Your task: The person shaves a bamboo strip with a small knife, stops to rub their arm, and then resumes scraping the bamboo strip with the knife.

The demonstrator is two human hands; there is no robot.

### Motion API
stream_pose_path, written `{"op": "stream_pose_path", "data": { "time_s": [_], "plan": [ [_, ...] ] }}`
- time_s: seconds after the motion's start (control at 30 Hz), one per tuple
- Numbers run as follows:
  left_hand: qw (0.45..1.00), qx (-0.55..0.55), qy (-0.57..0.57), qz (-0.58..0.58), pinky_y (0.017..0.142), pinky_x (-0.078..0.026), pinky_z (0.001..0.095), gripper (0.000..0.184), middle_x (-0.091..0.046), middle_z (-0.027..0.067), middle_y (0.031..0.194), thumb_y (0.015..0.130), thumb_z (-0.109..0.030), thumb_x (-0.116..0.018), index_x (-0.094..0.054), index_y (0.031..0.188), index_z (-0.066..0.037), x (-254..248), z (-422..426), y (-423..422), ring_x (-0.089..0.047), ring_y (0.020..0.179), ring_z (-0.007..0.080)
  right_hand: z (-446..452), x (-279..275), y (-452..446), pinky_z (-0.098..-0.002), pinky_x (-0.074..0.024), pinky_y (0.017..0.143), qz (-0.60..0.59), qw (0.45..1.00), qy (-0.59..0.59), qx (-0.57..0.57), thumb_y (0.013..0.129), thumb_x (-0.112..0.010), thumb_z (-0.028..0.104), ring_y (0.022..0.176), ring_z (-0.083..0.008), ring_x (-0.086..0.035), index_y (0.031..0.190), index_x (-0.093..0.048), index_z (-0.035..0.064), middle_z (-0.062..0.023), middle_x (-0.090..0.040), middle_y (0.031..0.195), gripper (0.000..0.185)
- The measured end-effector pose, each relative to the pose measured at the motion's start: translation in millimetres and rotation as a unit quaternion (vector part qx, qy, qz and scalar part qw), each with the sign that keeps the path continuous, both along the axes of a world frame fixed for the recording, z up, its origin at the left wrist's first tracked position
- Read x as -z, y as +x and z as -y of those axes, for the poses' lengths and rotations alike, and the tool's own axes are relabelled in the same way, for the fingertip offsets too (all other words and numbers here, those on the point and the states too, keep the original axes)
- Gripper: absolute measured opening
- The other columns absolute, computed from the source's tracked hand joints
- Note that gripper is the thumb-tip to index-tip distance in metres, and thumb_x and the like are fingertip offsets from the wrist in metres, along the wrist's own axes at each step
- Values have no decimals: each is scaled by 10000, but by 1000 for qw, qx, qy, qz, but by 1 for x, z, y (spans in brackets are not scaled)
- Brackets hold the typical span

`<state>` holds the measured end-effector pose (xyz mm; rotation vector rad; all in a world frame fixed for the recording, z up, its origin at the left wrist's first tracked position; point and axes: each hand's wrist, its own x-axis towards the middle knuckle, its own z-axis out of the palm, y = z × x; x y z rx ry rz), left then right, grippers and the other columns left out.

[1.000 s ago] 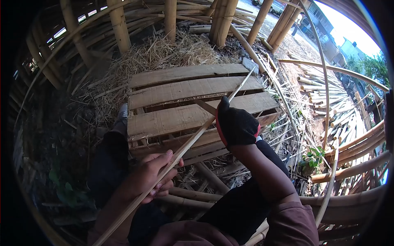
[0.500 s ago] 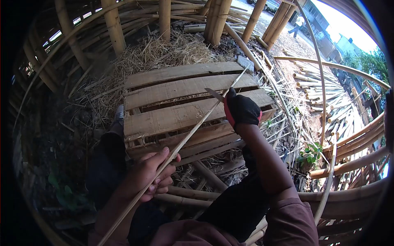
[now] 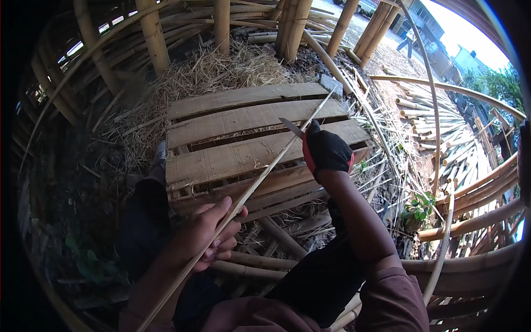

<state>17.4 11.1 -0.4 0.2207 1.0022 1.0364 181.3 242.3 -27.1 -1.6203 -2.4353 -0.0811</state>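
A long, thin bamboo strip (image 3: 260, 178) runs slantwise from my lap up over a wooden pallet (image 3: 221, 160). My bare left hand (image 3: 215, 229) is closed around the strip's lower part, thumb on top. In a black and red glove, my right hand (image 3: 327, 149) grips a knife (image 3: 291, 127); its handle is hidden in the fist. The blade lies against the upper part of the strip, its tip pointing up and left. A small curled shaving (image 3: 258, 164) shows beside the strip, over the pallet's front slat.
Straw and shavings (image 3: 221, 72) are heaped behind the pallet. Upright bamboo posts (image 3: 222, 27) stand at the back. Cut bamboo poles (image 3: 426, 110) are stacked at the right, near a leaning bent pole (image 3: 434, 83). A person (image 3: 408, 41) is in the far background.
My left hand has shifted slightly up and right with the strip. The knife and right hand have moved only a little. The distant person has walked rightward.
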Motion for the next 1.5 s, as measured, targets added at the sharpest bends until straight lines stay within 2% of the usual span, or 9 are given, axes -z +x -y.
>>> {"op": "stream_pose_path", "data": {
  "time_s": [0.17, 0.4, 0.57, 0.73, 0.93, 1.07, 1.13, 1.3, 1.5],
  "plan": [
    [1000, 1, 4, -25, 303, -225, 196, 393, -329, -34, 470, 1060, -392, -348, -504, 1095, -32, 0, 2, 4, -270, 299, 43, 101, -21, -13, -471, -498, 490, 31, 983, -43, -176, 1017, -379, 341, 610, -370, -664, 1289, -542, 174, -173, -662, 684, 359],
    [1000, -8, 2, 1, 307, -222, 192, 381, -337, -35, 471, 1064, -363, -337, -503, 1107, -23, -2, -4, 5, -272, 299, 38, 6, 7, 2, -513, -501, 576, 25, 999, 13, -19, 1022, -324, 390, 649, -391, -665, 1124, -617, 129, -166, -661, 676, 406],
    [1000, -21, -4, -11, 302, -227, 194, 373, -332, -36, 469, 1065, -360, -338, -500, 1109, -27, 0, 1, 9, -270, 293, 43, 83, -14, -13, -512, -495, 553, -1, 987, -26, -156, 1025, -320, 351, 635, -386, -661, 1050, -634, 103, -150, -664, 667, 400],
    [1000, -18, 3, -6, 319, -241, 202, 412, -329, -25, 474, 1064, -376, -316, -495, 1117, -9, 0, -3, 6, -264, 307, 55, 4, 3, 0, -504, -472, 488, -26, 996, 55, -68, 1023, -332, 326, 608, -359, -662, 935, -642, 60, -146, -664, 664, 418],
    [1000, -31, -2, 2, 290, -221, 196, 365, -329, -39, 461, 1065, -365, -339, -500, 1111, -41, 0, -3, 7, -272, 288, 45, 100, -12, -13, -507, -486, 520, -28, 983, -28, -180, 1017, -347, 387, 610, -382, -661, 1187, -598, 123, -156, -654, 649, 402],
    [1000, -28, 4, 7, 290, -223, 193, 368, -334, -40, 460, 1065, -365, -340, -504, 1120, -41, 2, -2, 3, -279, 288, 42, 18, -9, -2, -515, -500, 615, -37, 995, -60, -69, 1027, -297, 403, 675, -412, -660, 877, -675, 53, -199, -666, 699, 537],
    [1000, -29, 2, 8, 289, -222, 192, 371, -335, -41, 461, 1065, -366, -338, -506, 1124, -40, 0, -4, 4, -280, 288, 41, 0, -10, 4, -519, -499, 621, -17, 999, -19, -20, 1026, -299, 396, 682, -416, -660, 877, -669, 49, -198, -669, 706, 529],
    [999, -11, -8, -35, 299, -228, 203, 395, -334, -29, 461, 1067, -366, -323, -505, 1158, -27, -2, -4, 5, -278, 294, 53, 101, -20, -11, -517, -523, 655, 7, 984, -64, -164, 1020, -313, 423, 689, -401, -673, 1067, -653, 124, -189, -667, 690, 455],
    [1000, -18, 9, 10, 307, -234, 203, 387, -343, -26, 468, 1064, -353, -339, -514, 1200, -36, -1, -6, 5, -274, 300, 56, 16, -4, 2, -520, -506, 565, 31, 997, -40, -58, 1016, -344, 347, 656, -392, -671, 1088, -596, 44, -180, -672, 697, 401]
  ]
}}
